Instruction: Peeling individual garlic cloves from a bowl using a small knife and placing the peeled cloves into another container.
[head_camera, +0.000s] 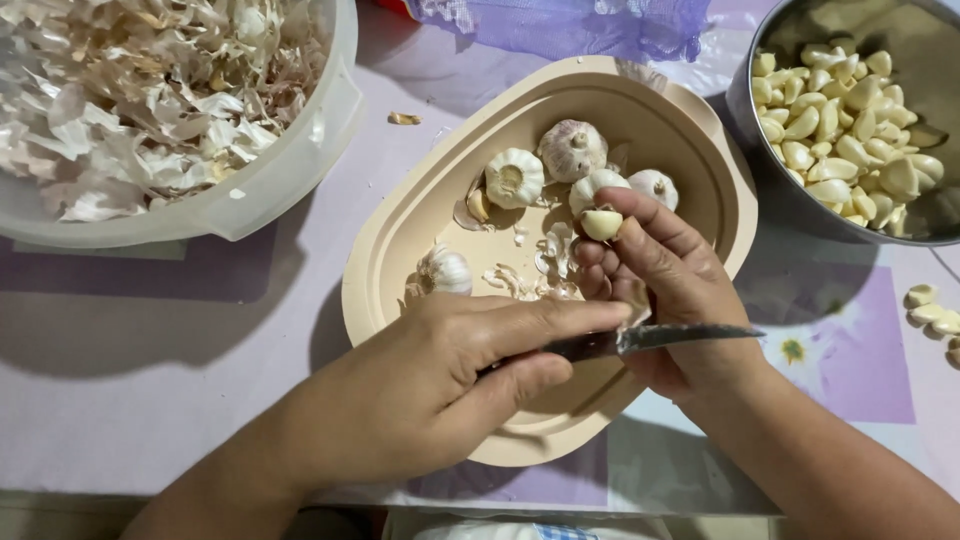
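Your left hand is closed around the handle of a knife, with the thumb laid along the top. The blade points to your right and crosses in front of your right wrist. Your right hand is raised over a beige tray, fingers curled, pinching one garlic clove at the fingertips. The clove is held above the far half of the tray, just beside the whole bulbs.

Four whole garlic bulbs lie grouped at the far side of the tray, and a fifth bulb sits alone nearer your left hand. Scraps of papery skin lie scattered between them.

To the far left stands a white bowl heaped with garlic skins. To the far right a metal bowl holds a pile of peeled cloves. A few more peeled cloves lie loose on the pale purple tablecloth at the right edge. A purple mesh bag lies beyond the tray.
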